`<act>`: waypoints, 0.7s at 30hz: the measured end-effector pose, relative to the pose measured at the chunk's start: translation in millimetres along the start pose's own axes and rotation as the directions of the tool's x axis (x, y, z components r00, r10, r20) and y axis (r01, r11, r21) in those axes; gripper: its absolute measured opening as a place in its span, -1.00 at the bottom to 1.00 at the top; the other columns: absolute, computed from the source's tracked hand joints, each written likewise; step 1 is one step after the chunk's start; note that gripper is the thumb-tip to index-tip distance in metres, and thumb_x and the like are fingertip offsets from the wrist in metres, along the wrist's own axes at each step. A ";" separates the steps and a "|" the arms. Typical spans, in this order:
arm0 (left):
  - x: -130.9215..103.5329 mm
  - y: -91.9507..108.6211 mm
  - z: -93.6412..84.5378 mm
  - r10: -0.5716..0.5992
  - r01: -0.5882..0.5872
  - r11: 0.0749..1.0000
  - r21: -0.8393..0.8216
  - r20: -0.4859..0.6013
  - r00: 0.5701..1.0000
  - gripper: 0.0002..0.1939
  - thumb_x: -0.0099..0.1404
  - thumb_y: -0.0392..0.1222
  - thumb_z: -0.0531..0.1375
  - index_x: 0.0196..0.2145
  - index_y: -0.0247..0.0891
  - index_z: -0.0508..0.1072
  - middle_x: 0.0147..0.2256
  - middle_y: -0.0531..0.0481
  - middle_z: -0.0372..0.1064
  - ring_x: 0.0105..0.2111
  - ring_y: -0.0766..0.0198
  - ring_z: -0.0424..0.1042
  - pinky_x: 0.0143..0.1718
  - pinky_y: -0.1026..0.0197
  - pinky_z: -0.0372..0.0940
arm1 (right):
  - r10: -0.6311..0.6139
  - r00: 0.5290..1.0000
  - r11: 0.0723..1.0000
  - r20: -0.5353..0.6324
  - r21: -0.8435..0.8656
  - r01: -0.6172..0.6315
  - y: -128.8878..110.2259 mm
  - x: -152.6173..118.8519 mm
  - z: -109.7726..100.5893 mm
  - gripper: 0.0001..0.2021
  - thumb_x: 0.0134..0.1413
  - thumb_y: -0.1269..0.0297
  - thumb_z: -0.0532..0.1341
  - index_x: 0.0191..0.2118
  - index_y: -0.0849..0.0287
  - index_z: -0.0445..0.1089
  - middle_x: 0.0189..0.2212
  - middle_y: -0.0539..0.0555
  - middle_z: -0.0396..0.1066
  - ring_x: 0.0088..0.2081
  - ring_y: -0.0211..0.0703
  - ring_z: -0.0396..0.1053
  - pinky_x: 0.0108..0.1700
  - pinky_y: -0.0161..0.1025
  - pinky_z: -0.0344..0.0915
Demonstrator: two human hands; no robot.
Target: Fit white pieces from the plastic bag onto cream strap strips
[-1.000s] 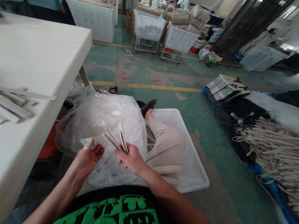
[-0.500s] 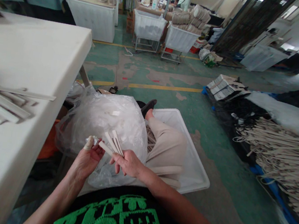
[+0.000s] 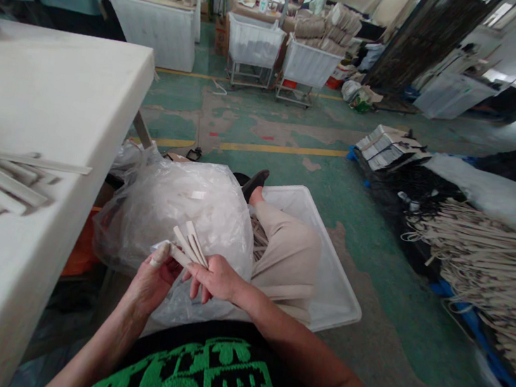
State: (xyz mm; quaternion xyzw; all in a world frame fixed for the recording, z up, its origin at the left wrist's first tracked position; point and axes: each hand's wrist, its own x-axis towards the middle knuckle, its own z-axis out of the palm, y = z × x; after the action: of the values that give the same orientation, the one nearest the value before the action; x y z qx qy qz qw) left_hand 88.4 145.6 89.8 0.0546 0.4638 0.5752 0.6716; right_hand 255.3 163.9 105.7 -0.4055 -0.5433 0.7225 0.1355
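The right hand (image 3: 222, 278) holds a few pale strips (image 3: 193, 245), and they spread out like a small fan. If that hand goes a bit loose, I think one could slip out, because only its back end is pinched. It could drop on the big clear bag (image 3: 190, 200) just under them and slide down, since the bag looks slick and round. The wrap (image 3: 159, 256) on the left thumb might make it hard to feel a thin strip, so a pull could bring two at once. The strips might also bump the left fingers and go crooked.

The strips are in front of the tummy, over the bag, between the two hands. The right hand comes in from the side, with its thumb on top and its fingers bent in, closed on the strips. The left hand (image 3: 156, 285) is turned up with its fingers curled, almost closed, and its thumb is beside the end of the lowest strip. I can't tell if it has hold of that end.
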 end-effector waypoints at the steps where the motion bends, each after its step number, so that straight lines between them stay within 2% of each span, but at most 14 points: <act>1: -0.5 -0.8 -0.3 0.007 -0.008 1.000 0.021 0.021 1.000 -0.57 -0.17 0.00 0.53 -0.45 -0.34 0.55 -0.46 0.01 0.52 -0.45 0.28 0.46 -0.39 0.29 0.39 | -0.001 1.000 1.000 0.009 0.015 0.001 -2.2 0.3 0.4 -0.61 0.31 0.02 0.09 -0.22 0.29 0.45 -0.62 -0.05 0.40 -0.71 -0.38 0.28 -0.64 -0.46 0.13; 4: -1.1 -2.2 -1.1 0.025 -0.028 0.998 0.058 0.057 0.998 -0.56 -0.16 0.01 0.53 -0.40 -0.34 0.57 -0.47 0.01 0.52 -0.51 0.32 0.41 -0.51 0.32 0.32 | 0.002 0.999 0.997 0.033 0.073 -0.004 -6.6 -0.1 1.4 -0.63 0.29 0.04 0.12 -0.14 0.29 0.44 -0.57 -0.03 0.44 -0.68 -0.36 0.33 -0.60 -0.44 0.20; 7: -0.7 -2.2 -2.5 0.009 -0.012 0.998 0.069 0.045 0.999 -0.58 -0.14 -0.02 0.52 -0.38 -0.35 0.57 -0.44 -0.01 0.54 -0.50 0.31 0.42 -0.47 0.31 0.34 | 0.002 0.999 0.997 0.032 0.082 -0.005 -7.4 -2.6 1.2 -0.65 0.30 0.07 0.11 -0.11 0.29 0.42 -0.55 -0.02 0.45 -0.67 -0.35 0.35 -0.59 -0.44 0.22; 11: -3.0 -3.6 -2.6 0.000 -0.003 0.996 0.087 0.034 0.999 -0.63 -0.14 -0.07 0.52 -0.43 -0.34 0.56 -0.45 -0.03 0.54 -0.46 0.26 0.46 -0.37 0.25 0.39 | -0.019 1.000 0.999 -0.024 -0.046 0.018 -8.1 -5.3 -0.6 -0.73 0.31 0.15 0.10 -0.21 0.27 0.40 -0.60 -0.06 0.40 -0.68 -0.36 0.33 -0.63 -0.46 0.15; 16: -9.5 -6.8 4.3 0.026 -0.039 0.990 0.135 0.093 0.995 -0.67 -0.10 -0.07 0.51 -0.51 -0.36 0.54 -0.56 0.03 0.45 -0.56 0.36 0.36 -0.45 0.29 0.34 | -0.087 0.994 0.976 -0.059 -0.205 0.073 -14.4 -4.0 -1.7 -0.71 0.34 0.12 0.07 -0.22 0.23 0.40 -0.60 -0.06 0.41 -0.66 -0.35 0.35 -0.59 -0.45 0.19; 21: -1.4 10.4 1.1 0.112 -0.111 0.993 0.050 -0.026 0.993 -0.61 -0.20 -0.12 0.55 -0.43 -0.36 0.58 -0.43 -0.03 0.55 -0.41 0.27 0.48 -0.31 0.26 0.40 | -0.104 0.993 0.948 -0.054 -0.307 0.083 -19.9 -10.4 -7.1 -0.74 0.33 0.15 0.07 -0.21 0.23 0.39 -0.51 -0.02 0.49 -0.63 -0.35 0.39 -0.54 -0.45 0.23</act>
State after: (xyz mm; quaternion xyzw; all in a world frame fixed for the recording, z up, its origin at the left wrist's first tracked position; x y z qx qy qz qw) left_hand 81.9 148.5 97.5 0.0887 0.4834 0.6011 0.6301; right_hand 262.3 169.5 127.5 -0.4203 -0.6614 0.6086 0.1246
